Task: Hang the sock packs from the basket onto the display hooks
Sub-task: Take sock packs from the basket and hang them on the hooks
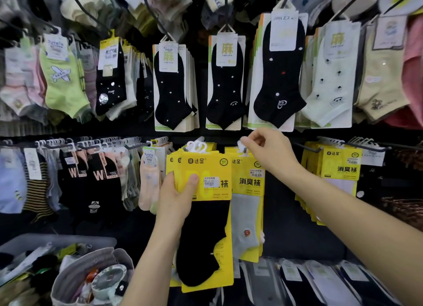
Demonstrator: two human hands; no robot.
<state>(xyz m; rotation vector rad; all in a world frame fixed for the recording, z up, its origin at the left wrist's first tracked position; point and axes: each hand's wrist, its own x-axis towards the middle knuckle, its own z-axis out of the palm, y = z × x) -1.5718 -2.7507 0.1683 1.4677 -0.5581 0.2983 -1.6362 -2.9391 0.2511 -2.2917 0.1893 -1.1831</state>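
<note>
The left hand (176, 200) grips the left edge of a stack of black sock packs (206, 225), thumb pressed flat on the front yellow card; its other fingers are hidden behind the stack. The stack stands upright, long axis vertical, white hangers (196, 146) at the top and the socks' foot ends pointing down. Just to its right, touching it, a grey sock pack (247, 202) hangs the same way up. The right hand (270, 152) pinches that pack's white tab (241, 145) between thumb and fingertips, level with the lower row of hooks. The basket (57, 239) sits low on the left, with more packs inside.
</note>
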